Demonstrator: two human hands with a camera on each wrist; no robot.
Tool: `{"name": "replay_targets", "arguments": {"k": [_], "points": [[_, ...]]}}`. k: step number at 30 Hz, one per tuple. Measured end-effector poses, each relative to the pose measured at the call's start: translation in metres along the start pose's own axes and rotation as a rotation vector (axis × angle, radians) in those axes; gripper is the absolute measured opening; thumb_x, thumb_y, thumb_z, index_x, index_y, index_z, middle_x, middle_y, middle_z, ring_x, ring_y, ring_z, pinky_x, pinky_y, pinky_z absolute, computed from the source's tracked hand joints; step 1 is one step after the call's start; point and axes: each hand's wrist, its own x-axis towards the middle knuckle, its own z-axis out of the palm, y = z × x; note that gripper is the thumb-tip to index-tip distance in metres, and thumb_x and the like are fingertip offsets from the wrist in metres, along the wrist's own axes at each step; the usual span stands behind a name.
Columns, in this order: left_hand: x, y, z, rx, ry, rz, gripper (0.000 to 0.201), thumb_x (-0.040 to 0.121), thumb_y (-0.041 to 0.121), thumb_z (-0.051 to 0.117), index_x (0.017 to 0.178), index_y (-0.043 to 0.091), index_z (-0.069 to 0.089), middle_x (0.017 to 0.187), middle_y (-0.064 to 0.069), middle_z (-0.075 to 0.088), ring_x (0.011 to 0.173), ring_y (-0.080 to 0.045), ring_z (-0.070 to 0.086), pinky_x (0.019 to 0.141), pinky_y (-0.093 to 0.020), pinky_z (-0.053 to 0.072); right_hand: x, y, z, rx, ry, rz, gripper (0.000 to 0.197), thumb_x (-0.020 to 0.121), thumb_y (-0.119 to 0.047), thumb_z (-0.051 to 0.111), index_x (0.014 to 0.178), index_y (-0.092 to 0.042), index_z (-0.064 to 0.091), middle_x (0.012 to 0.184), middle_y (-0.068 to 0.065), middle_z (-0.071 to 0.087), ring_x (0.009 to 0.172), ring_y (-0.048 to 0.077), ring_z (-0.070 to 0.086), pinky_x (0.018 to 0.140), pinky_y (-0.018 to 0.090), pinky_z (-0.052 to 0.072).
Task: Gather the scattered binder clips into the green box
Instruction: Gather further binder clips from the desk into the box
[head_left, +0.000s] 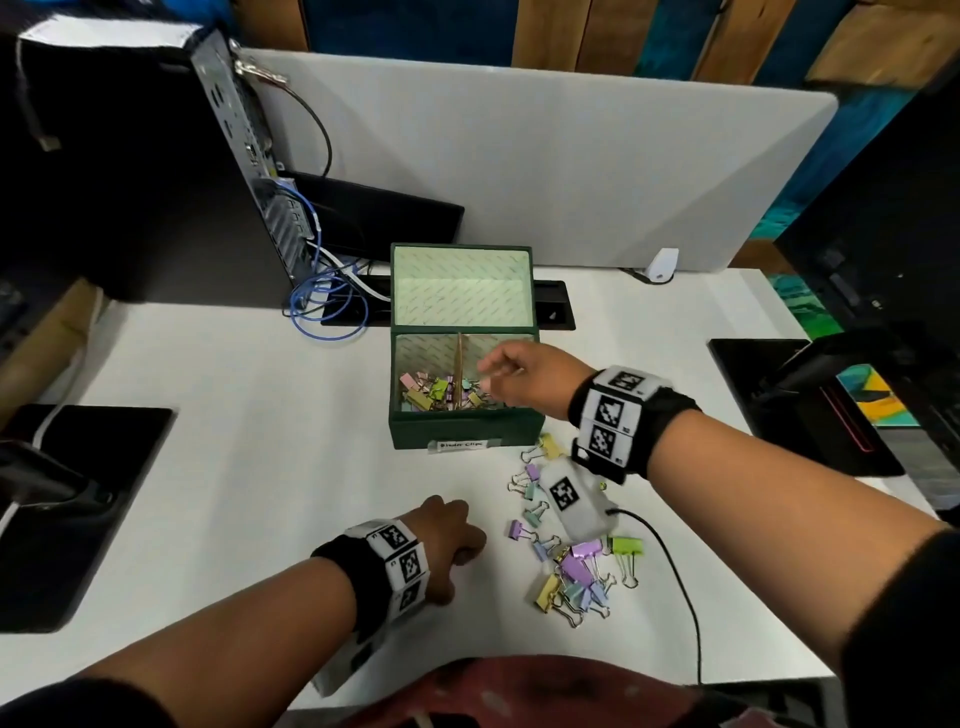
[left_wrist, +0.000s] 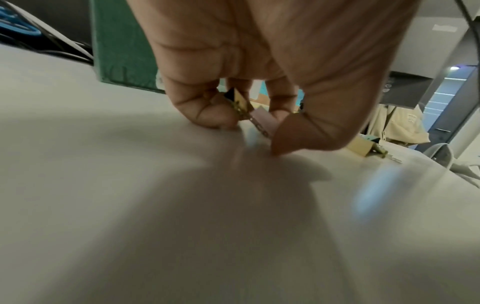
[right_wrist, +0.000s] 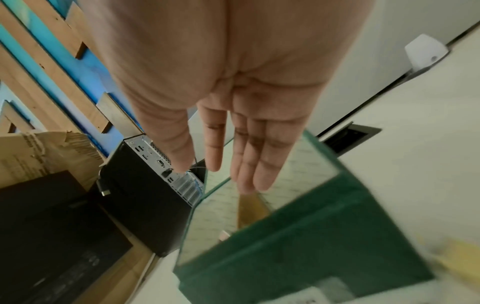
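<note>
The green box (head_left: 467, 428) stands open mid-table with its lid up; several pastel binder clips (head_left: 431, 391) lie inside, split by a wooden divider. My right hand (head_left: 511, 376) hovers over the box's right half, fingers straight (right_wrist: 249, 160) and holding nothing, above the green box (right_wrist: 298, 253). My left hand (head_left: 452, 535) rests on the table in front of the box and pinches small binder clips (left_wrist: 262, 121) between thumb and fingers (left_wrist: 293, 135). Several loose clips (head_left: 571, 561) lie scattered at the front right.
A computer tower (head_left: 156, 171) with blue cables (head_left: 322, 306) stands at the back left. Black mats (head_left: 78, 509) lie at both sides. A grey divider panel (head_left: 571, 156) lines the back. A black cable (head_left: 675, 587) runs from my right wrist camera.
</note>
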Motion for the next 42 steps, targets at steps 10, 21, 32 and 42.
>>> {"name": "replay_targets", "arguments": {"k": [10,21,32,42], "points": [[0.005,0.007,-0.062,-0.255,0.214,-0.037,0.033,0.061,0.02,0.073,0.059,0.031,0.042,0.088,0.004,0.042,0.086,-0.021,0.05,0.075,-0.028,0.045,-0.068,0.115,0.004,-0.053,0.003,0.225,0.011,0.086,-0.02,0.061,0.096,-0.022,0.063,0.096,0.0,0.064,0.094,0.022,0.062,0.084,0.028,0.047],[0.046,0.015,-0.141,-0.293,0.665,-0.148,0.025,0.076,0.024,0.07,0.1,0.022,0.06,0.121,-0.002,0.048,0.115,-0.021,0.042,0.088,-0.026,0.032,-0.096,0.148,0.008,-0.063,0.03,0.261,0.016,0.086,-0.012,0.057,0.092,-0.026,0.059,0.096,0.0,0.071,0.081,0.01,0.059,0.075,0.015,0.043],[0.047,0.039,-0.068,-0.024,0.108,0.107,0.053,0.073,0.036,0.072,0.121,0.028,0.052,0.127,0.002,0.047,0.115,-0.018,0.048,0.099,-0.034,0.044,-0.073,0.141,0.011,-0.349,-0.003,0.186,0.046,0.084,-0.012,0.058,0.129,-0.023,0.052,0.132,0.005,0.047,0.12,0.025,0.049,0.102,0.034,0.041],[0.056,0.032,-0.04,-0.021,0.146,0.042,0.051,0.076,0.031,0.066,0.122,0.022,0.046,0.128,0.0,0.045,0.116,-0.023,0.045,0.095,-0.035,0.045,-0.055,0.143,0.016,-0.469,-0.069,0.216,0.058,0.084,-0.006,0.055,0.136,-0.029,0.045,0.138,0.005,0.045,0.124,0.026,0.046,0.103,0.034,0.04]]}}
